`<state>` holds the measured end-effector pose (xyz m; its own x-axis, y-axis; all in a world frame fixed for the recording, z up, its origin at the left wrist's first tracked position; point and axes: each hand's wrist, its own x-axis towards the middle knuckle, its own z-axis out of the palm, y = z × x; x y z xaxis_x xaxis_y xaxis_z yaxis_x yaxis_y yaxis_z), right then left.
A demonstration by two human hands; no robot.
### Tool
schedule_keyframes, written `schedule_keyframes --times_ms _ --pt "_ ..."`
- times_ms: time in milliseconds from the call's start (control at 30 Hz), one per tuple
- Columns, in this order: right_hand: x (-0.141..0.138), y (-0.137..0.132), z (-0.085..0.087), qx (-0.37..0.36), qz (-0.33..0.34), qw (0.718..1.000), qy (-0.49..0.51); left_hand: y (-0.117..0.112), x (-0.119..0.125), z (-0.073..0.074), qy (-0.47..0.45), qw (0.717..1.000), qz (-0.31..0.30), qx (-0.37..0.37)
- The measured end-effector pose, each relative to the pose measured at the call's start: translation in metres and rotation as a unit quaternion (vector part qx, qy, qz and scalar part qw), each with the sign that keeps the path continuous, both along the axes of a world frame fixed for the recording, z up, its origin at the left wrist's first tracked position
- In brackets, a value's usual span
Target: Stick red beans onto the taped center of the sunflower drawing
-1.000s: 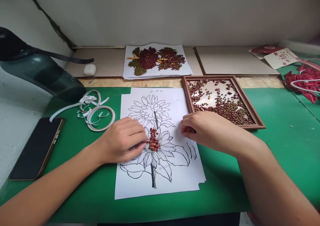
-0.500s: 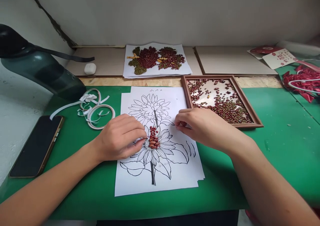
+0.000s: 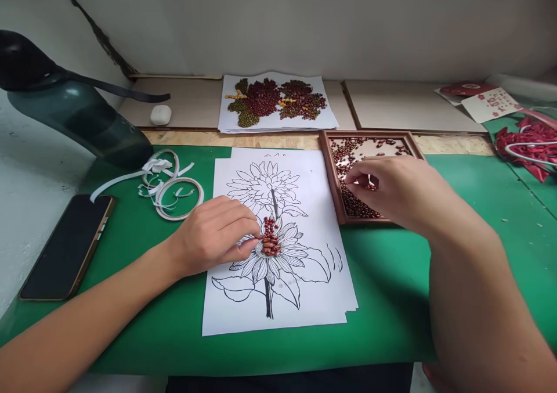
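On a sheet of paper (image 3: 243,323) printed with line-drawn flowers, a cluster of red beans (image 3: 270,241) lies over the centre of the lower flower. My left hand (image 3: 221,230) rests at the left of this cluster, thumb and forefinger pinched together beside the beans. What the pinch holds, if anything, is too small to make out. My right hand (image 3: 387,190) is over the brown-framed tray (image 3: 342,204), with its fingertips bent down close together at the loose red and green beans (image 3: 348,149). Its fingertips hide whatever may be between them.
At left are rolls of white double-sided tape (image 3: 179,198) with scraps, a phone (image 3: 65,248), a dark bottle (image 3: 82,114) and a white earphone case (image 3: 161,114). A finished bean picture (image 3: 278,103) lies at the back. Red shreds (image 3: 528,146) and cards (image 3: 489,103) are at far right.
My right hand has moved right, from the paper's edge to over the beans in the tray. My left hand stays by the bean cluster. The whole view has shifted slightly.
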<state>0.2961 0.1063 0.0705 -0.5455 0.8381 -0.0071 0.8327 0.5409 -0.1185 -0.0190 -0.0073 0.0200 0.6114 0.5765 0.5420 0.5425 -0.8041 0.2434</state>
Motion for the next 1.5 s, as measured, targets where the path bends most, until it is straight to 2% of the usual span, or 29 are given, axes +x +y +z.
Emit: schedule_keyframes --times_ms 67,133,233,333,433,933,1333,1500 --pt "-0.010 -0.006 -0.003 0.009 0.010 0.999 0.031 -0.001 0.001 0.000 0.000 1.000 -0.003 0.000" --pt "-0.028 -0.022 -0.010 -0.007 0.058 0.991 0.118 -0.002 0.002 0.000 0.001 1.000 -0.004 -0.004" --pt "-0.056 -0.052 -0.023 -0.077 0.185 0.946 0.254 -0.002 0.003 -0.001 -0.002 1.000 -0.004 -0.008" --pt "-0.067 -0.070 -0.032 -0.087 0.235 0.914 0.319 -0.001 0.002 -0.002 -0.008 1.000 -0.002 -0.003" --pt "-0.068 -0.074 -0.036 -0.082 0.241 0.910 0.327 -0.001 0.002 -0.001 -0.010 1.000 0.001 -0.001" --pt "-0.073 -0.082 -0.043 -0.022 0.238 0.941 0.241 -0.002 0.008 0.002 0.002 1.000 -0.007 -0.016" --pt "-0.071 -0.076 -0.040 -0.045 0.183 0.942 0.279 -0.002 0.008 0.005 -0.007 1.000 -0.009 0.006" --pt "-0.071 -0.077 -0.037 -0.093 0.213 0.923 0.306 -0.003 0.006 0.005 -0.017 1.000 -0.006 0.007"
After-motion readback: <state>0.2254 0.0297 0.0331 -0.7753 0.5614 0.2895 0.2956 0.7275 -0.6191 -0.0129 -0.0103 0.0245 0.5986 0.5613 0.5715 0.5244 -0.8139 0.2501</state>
